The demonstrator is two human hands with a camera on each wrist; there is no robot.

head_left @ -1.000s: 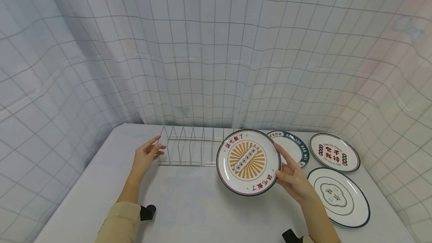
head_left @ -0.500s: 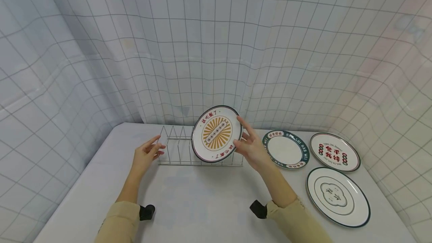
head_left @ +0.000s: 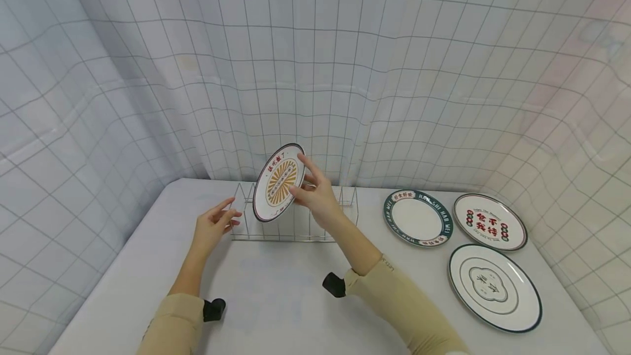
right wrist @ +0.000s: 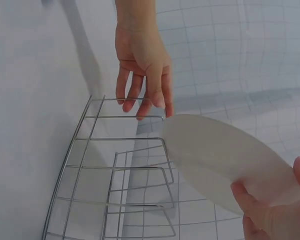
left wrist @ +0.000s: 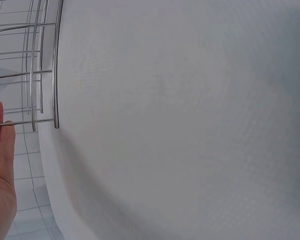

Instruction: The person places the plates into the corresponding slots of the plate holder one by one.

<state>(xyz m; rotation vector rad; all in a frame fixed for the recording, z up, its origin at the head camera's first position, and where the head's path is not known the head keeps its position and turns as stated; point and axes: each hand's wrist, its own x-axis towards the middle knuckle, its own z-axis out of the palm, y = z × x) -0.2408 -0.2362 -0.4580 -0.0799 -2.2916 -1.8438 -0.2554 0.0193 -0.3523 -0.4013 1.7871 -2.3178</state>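
Observation:
My right hand [head_left: 313, 193] grips a white plate [head_left: 277, 182] with a yellow sunburst and a dark rim, held nearly on edge above the left part of a wire plate rack [head_left: 296, 229]. The right wrist view shows the plate's plain underside [right wrist: 225, 165] over the rack's wires [right wrist: 115, 170], my fingers [right wrist: 262, 212] curled on its edge. My left hand [head_left: 217, 223] rests with straight fingers against the rack's left end; in the left wrist view its fingers [left wrist: 0, 150] lie beside the end wires [left wrist: 40, 85].
Three more plates lie flat on the white table [head_left: 276, 295] to the right: a green-rimmed one [head_left: 417, 218], one with red characters [head_left: 489, 221], and a plain one with a grey motif [head_left: 494, 287]. A checked curtain [head_left: 315, 70] hangs behind.
My right hand has carried the sunburst plate from the table's right middle up and leftward, tilting it from nearly flat toward upright over the rack. The left hand has stayed put.

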